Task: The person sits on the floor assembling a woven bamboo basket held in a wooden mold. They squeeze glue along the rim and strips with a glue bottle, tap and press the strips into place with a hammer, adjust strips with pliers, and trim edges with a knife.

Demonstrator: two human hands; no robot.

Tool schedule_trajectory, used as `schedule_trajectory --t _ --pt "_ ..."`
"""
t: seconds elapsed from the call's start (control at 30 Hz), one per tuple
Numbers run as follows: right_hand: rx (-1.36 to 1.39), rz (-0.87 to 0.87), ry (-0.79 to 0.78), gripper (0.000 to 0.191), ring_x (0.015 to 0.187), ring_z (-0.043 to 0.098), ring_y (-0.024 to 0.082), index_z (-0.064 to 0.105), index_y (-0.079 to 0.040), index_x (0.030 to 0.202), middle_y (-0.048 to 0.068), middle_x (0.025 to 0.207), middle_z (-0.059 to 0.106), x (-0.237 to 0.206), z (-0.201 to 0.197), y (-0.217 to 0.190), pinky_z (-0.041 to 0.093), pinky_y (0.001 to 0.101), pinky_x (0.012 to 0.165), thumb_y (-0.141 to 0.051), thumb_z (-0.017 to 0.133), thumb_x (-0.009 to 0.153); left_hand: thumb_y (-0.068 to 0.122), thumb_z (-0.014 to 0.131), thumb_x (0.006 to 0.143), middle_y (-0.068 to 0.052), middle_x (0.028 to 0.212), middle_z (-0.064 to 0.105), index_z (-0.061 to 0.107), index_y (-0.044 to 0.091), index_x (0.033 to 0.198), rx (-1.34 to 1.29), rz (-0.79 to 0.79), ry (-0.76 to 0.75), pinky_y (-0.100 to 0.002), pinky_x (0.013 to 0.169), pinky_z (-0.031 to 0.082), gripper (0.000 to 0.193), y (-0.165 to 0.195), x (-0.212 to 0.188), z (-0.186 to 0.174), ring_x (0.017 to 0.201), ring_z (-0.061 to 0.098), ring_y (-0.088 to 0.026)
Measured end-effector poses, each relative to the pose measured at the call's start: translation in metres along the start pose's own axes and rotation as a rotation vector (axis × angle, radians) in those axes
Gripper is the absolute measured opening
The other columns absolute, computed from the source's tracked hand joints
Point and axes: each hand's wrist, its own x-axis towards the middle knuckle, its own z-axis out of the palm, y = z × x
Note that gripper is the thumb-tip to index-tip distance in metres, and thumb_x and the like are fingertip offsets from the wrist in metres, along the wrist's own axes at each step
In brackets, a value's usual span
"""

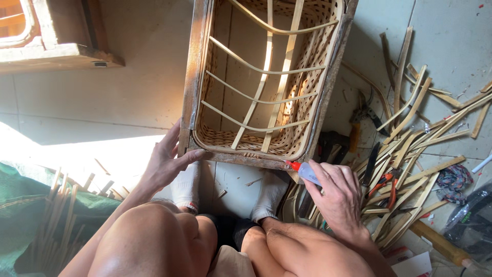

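Observation:
A woven bamboo basket (307, 61) sits inside a rectangular wooden frame (197, 77) on the floor, with thin bamboo ribs crossing its opening. My left hand (166, 161) grips the frame's near left corner, thumb along the near rail. My right hand (335, 197) holds a small clear glue bottle (306, 172) with a red nozzle, whose tip touches the near right corner of the frame. My two feet in white socks (187, 187) rest just under the frame's near edge.
A heap of split bamboo strips (410, 138) lies on the floor to the right, with pliers (366, 113), orange-handled cutters (387, 184) and a knife among them. A green cloth with bamboo sticks (31, 205) lies at the left. A wooden block (61, 46) stands top left.

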Motion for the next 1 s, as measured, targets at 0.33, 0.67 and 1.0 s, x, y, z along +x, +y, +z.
schedule_trajectory --t 0.33,0.67,1.0 --pt "-0.111 -0.103 -0.061 0.050 0.094 0.062 0.022 0.072 -0.006 0.118 0.004 0.107 0.072 0.003 -0.009 0.015 0.045 0.0396 0.082 -0.022 0.087 0.073 0.036 0.084 0.073 -0.009 0.148 0.060 0.031 0.019 0.161 -0.043 -0.011 0.002 -0.027 0.053 0.054 0.104 -0.003 0.000 0.001 0.111 0.070 -0.020" --pt "0.022 -0.187 -0.096 0.045 0.091 0.063 0.021 0.073 -0.006 0.114 0.003 0.099 0.071 0.042 0.016 -0.019 0.044 0.0402 0.085 -0.023 0.086 0.075 0.044 0.084 0.074 -0.011 0.164 0.040 0.029 0.016 0.162 -0.061 0.091 -0.026 -0.048 0.120 0.038 0.107 -0.023 0.013 -0.004 0.147 0.045 -0.032" --pt "0.008 -0.213 -0.128 0.042 0.088 0.065 0.019 0.073 -0.007 0.112 0.002 0.096 0.073 0.051 0.005 -0.018 0.044 0.0406 0.086 -0.024 0.086 0.075 0.046 0.082 0.073 -0.011 0.164 0.040 0.023 0.020 0.164 -0.053 0.010 -0.065 -0.054 0.110 0.046 0.112 -0.013 0.014 -0.006 0.141 0.049 -0.038"
